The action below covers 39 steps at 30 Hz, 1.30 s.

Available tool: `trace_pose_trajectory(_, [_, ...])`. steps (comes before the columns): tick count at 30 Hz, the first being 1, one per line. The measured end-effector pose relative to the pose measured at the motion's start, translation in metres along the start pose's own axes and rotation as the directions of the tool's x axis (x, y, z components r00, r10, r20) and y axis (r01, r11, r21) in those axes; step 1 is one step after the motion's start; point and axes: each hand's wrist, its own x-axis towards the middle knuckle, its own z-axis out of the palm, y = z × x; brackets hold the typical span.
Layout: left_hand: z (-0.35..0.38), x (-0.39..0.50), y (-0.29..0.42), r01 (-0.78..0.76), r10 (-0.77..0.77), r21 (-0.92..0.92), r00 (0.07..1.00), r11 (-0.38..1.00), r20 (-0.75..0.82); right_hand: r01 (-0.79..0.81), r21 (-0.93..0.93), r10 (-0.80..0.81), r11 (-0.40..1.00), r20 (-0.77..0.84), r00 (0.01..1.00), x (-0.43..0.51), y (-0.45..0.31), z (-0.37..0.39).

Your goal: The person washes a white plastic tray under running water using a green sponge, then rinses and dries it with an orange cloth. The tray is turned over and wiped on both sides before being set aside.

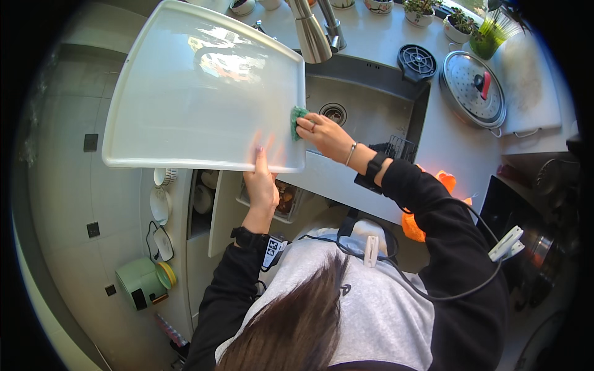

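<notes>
A large white translucent plastic tray [185, 111] with a raised rim is held up at the left of the sink. My left hand [263, 185] grips its near edge, thumb on the face toward me and fingers showing through from behind. My right hand [325, 134] holds a green scouring pad [298, 123] against the tray's right rim. Behind the tray's right side lies the steel sink [366, 99], its drain [333, 113] visible beyond my right hand. The faucet's metal spout [312, 39] hangs close to the tray's upper right corner.
A lidded steel pot [473, 90] and a white cutting board [529, 88] stand right of the sink, near a round black drain-like grate [417, 62]. Potted plants [459, 25] line the back. An orange cloth [412, 227] hangs at the counter's front edge. An open drawer [222, 213] lies below the tray.
</notes>
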Motion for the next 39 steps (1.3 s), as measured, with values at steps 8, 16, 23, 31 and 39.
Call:
trace_pose_trajectory(8, [-0.008, -0.023, 0.007, 0.109, -0.107, -0.021, 0.989, 0.994, 0.100, -0.370, 0.086, 0.368, 0.925, 0.042, 0.929, 0.009, 0.029, 0.001])
trace_pose_trajectory(16, [0.001, -0.026, 0.001, 0.086, -0.086, -0.016, 0.996, 0.996, 0.018, -0.308, 0.445, 0.331, 0.841, 0.026, 0.943, 0.025, -0.040, -0.003])
trace_pose_trajectory(23, [0.001, -0.025, 0.001, 0.062, -0.063, 0.017, 0.994, 0.998, 0.089, -0.572, 0.557, 0.644, 0.602, 0.085, 0.760, 0.044, -0.026, -0.002])
trace_pose_trajectory(31, [-0.001, -0.026, 0.004, 0.055, -0.061, 0.060, 0.993, 0.997, 0.106, -0.368, 0.535, 0.525, 0.760, -0.172, 0.834, 0.058, -0.016, 0.005])
trace_pose_trajectory(39, [0.002, -0.013, 0.000, -0.041, 0.030, 0.128, 0.996, 0.991, 0.090, -0.219, 0.655, 0.461, 0.723, -0.221, 0.860, 0.062, -0.038, -0.002])
